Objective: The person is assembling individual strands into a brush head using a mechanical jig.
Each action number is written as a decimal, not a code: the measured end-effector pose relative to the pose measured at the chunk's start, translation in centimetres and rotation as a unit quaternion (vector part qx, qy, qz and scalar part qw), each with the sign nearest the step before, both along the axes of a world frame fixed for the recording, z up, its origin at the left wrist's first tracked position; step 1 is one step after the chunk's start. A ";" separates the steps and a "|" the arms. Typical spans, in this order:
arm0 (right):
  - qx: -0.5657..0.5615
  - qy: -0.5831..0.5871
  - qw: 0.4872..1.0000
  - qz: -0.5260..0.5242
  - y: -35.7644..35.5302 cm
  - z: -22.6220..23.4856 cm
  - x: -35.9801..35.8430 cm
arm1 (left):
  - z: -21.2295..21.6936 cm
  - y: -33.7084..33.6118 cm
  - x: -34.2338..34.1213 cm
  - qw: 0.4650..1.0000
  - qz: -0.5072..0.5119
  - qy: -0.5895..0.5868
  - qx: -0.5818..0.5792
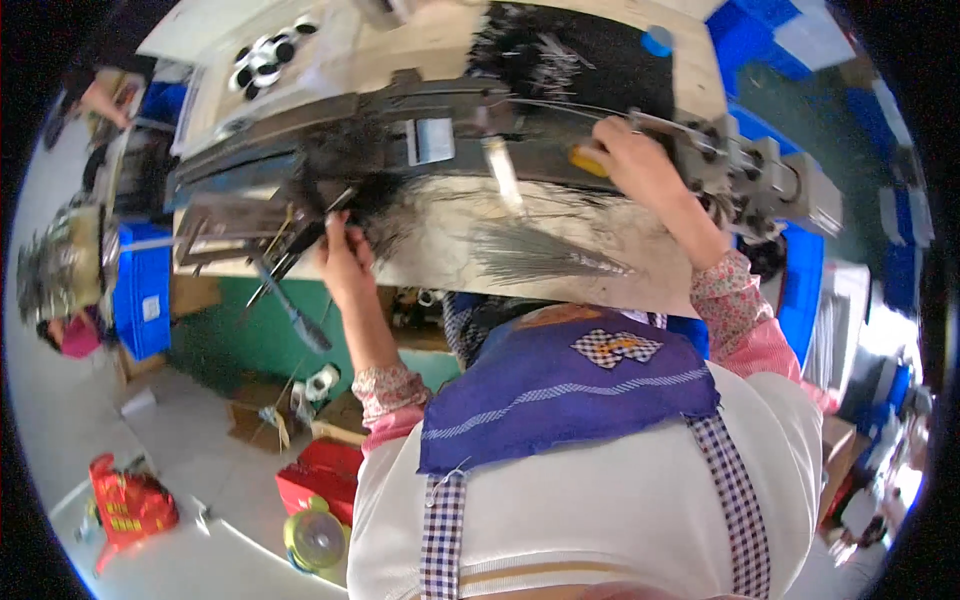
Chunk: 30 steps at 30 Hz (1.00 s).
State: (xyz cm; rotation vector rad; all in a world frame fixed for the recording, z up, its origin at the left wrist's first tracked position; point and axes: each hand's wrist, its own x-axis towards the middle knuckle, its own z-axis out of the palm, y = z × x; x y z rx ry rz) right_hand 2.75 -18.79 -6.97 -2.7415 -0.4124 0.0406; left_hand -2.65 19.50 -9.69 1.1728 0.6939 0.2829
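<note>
A long grey metal bench machine [430, 105] runs across the worktable in front of me. At its left part, my left hand [347, 262] is closed, its fingertips at the end of a thin metal piece [342, 200]; what it grips is blurred. Farther right, my right hand [640, 165] reaches over the machine with curled fingers, beside a yellow part [588, 161]. A thin rod [565, 104] runs along the machine toward those fingertips; whether they hold it is unclear. Between my hands and nearer to me lies a fanned bundle of thin metal wires [530, 252].
Loose wire pieces [555, 65] lie on a black mat behind the machine. White-and-black round parts [265, 62] sit at the back left. Metal cylinders and fittings [760, 170] jut out at the machine's right end. A blue bin [143, 300] stands left; another person's hand [108, 105] shows far left.
</note>
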 end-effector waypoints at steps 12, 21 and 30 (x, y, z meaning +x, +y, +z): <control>0.263 -0.009 0.965 -0.009 -4.0 7.2 -10.0 | 2.0 -5.2 -0.1 0.995 0.012 -0.065 0.072; 0.327 -0.055 0.943 -0.013 -4.7 10.8 -8.2 | 10.1 -23.9 3.8 0.795 -0.582 -0.053 -0.162; 0.335 -0.055 0.937 -0.078 -4.4 12.2 -7.3 | 7.8 -23.3 4.7 0.871 -0.429 0.017 -0.238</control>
